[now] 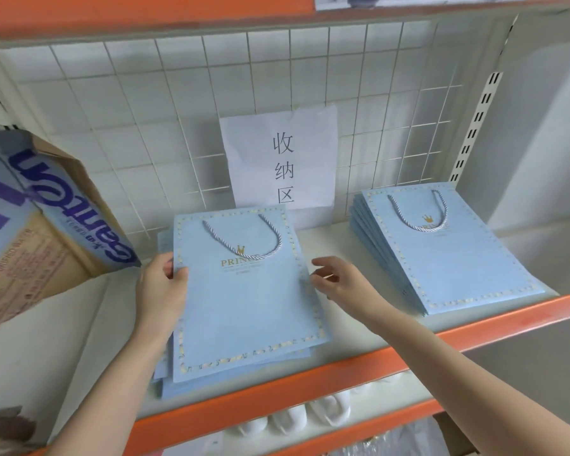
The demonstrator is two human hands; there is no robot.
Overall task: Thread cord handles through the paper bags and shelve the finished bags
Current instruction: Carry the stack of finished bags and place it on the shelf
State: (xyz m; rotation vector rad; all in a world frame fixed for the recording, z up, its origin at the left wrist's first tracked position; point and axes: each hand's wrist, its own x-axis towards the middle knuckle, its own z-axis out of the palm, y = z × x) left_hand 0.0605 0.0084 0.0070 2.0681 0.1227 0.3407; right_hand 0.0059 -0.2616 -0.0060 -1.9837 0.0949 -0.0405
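A flat light-blue paper bag [244, 301] with a gold crown, gold lettering and a grey-blue cord handle [270, 240] lies on top of a pile of like bags in the middle of the shelf [343, 357]. My left hand [162, 287] holds the bag's left edge, thumb on top. My right hand [339, 281] hovers at the bag's right edge with fingers loosely bent, holding nothing. A second pile of finished bags [448, 248], cord handle on top, lies at the right end of the shelf.
A cardboard water carton [43, 218] leans at the left of the shelf. A paper sign [282, 159] hangs on the white wire grid at the back. The orange shelf lip [310, 386] runs along the front; white items sit on the shelf below.
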